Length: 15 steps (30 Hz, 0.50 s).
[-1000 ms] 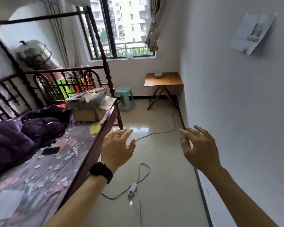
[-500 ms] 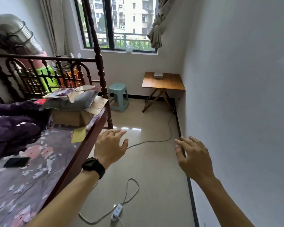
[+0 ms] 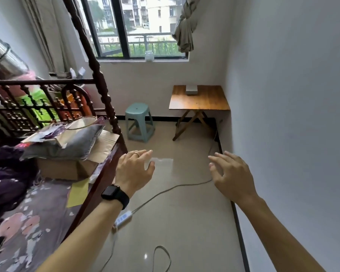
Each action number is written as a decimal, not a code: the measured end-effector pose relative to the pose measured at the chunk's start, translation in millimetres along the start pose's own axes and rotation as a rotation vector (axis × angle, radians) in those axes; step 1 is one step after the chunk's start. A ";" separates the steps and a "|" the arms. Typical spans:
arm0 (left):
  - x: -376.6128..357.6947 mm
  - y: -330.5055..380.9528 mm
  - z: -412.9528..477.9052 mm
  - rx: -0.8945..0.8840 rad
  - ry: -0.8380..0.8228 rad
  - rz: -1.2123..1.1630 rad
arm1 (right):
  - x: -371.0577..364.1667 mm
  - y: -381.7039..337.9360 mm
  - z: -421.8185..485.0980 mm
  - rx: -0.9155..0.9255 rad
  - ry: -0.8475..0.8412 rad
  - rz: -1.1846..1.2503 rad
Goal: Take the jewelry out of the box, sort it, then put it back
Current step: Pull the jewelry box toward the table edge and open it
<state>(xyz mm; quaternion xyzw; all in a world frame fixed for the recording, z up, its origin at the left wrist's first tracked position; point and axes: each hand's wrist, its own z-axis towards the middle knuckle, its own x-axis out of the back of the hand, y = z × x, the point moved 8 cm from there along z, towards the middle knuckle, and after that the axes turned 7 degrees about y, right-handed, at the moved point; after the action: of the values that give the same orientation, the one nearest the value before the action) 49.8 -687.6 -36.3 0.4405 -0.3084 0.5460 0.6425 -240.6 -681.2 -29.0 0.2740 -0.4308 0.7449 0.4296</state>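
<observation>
The left hand (image 3: 134, 169) (a black watch (image 3: 115, 194) on its wrist) and the right hand (image 3: 231, 175) reach out above the floor, fingers loosely spread, holding nothing. The small grey box (image 3: 191, 89) sits on the wooden folding table (image 3: 199, 102), well apart from both hands.

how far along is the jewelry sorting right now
Done: nothing visible; no jewelry is laid out. In hand: nothing; the left hand and right hand are open and empty, raised over the floor. Left: everything. The small pale box, probably the jewelry box, sits untouched on the wooden folding table across the room.
</observation>
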 end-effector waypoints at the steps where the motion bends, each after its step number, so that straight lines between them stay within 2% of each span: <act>1: -6.2 -0.1 16.9 0.008 0.005 0.002 | -8.7 4.3 21.4 0.007 -0.004 0.007; 7: -41.6 -20.1 121.9 0.058 0.028 0.071 | -68.5 21.6 140.4 0.040 -0.050 0.039; 15: -121.6 -86.3 274.2 0.142 0.023 0.088 | -179.4 38.8 296.9 0.062 -0.133 0.039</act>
<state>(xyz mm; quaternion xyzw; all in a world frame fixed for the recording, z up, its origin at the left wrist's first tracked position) 131.1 -988.8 -47.2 0.4647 -0.2807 0.5993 0.5883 -177.0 -1024.2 -42.3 0.3275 -0.4406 0.7462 0.3767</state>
